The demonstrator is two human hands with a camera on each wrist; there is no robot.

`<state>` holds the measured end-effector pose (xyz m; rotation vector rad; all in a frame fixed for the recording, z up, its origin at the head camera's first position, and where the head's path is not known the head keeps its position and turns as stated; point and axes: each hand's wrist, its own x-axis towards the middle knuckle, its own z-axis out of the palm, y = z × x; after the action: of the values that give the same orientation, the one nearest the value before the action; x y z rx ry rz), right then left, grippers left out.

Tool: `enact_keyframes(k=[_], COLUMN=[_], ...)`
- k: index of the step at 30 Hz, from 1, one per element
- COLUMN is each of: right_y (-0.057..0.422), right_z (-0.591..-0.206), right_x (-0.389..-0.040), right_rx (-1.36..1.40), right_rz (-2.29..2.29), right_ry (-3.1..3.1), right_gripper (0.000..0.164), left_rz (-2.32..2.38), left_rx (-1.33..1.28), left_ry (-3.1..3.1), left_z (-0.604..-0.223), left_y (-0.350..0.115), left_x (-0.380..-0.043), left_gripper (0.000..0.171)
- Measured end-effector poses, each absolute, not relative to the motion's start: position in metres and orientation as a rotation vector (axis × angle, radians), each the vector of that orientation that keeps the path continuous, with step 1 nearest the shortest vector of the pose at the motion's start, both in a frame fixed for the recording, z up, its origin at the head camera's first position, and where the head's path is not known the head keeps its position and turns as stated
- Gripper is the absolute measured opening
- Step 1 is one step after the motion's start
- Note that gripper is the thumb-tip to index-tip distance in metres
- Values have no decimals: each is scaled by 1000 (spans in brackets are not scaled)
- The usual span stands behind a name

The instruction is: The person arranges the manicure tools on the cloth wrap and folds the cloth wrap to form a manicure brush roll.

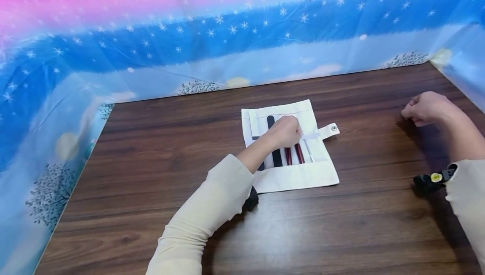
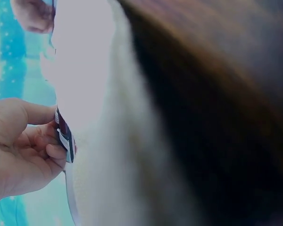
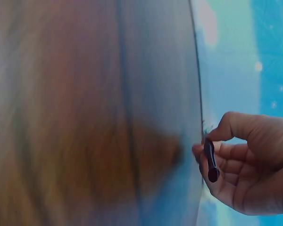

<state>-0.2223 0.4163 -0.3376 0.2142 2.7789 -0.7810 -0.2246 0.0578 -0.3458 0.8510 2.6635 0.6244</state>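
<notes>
A white fabric tool roll (image 1: 299,178) lies unfolded on the table with several slim tools in it. Among them are a black flat strip (image 1: 278,157), a dark red tool (image 1: 299,153) and a thin silvery one (image 1: 309,150). My left hand (image 1: 286,132) is over the middle of the roll, fingers curled. In the left wrist view its thumb and fingertips touch around dark tool ends (image 2: 66,136); I cannot tell whether it grips one. Off to the right, my right hand (image 1: 427,107) pinches a small dark red tool (image 3: 211,162) with a rounded end, raised above the table.
The brown wooden table (image 1: 151,148) meets a pink and blue snowflake-patterned cloth (image 1: 227,30) along its back and sides. A snap tab (image 1: 329,130) sticks out from the roll's right side. Black wrist straps (image 1: 430,182) show at both sleeves.
</notes>
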Motion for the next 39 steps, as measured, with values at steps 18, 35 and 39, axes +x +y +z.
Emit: enact_keyframes(k=[18,35,39], right_y=[286,233,226], right_z=[-311,-333,-334], right_x=[-246,-259,-257], right_rx=[35,18,41], right_rz=[-1663,-1596,-1511], right_ry=[2610,2540,2538], right_gripper=[34,34,35], left_rz=[574,586,576], left_rx=[855,872,861], left_ry=[2668,2677,2678], left_z=[-345,-344,-344], left_y=[58,57,57], left_x=[-224,-227,-227], left_gripper=[46,44,43])
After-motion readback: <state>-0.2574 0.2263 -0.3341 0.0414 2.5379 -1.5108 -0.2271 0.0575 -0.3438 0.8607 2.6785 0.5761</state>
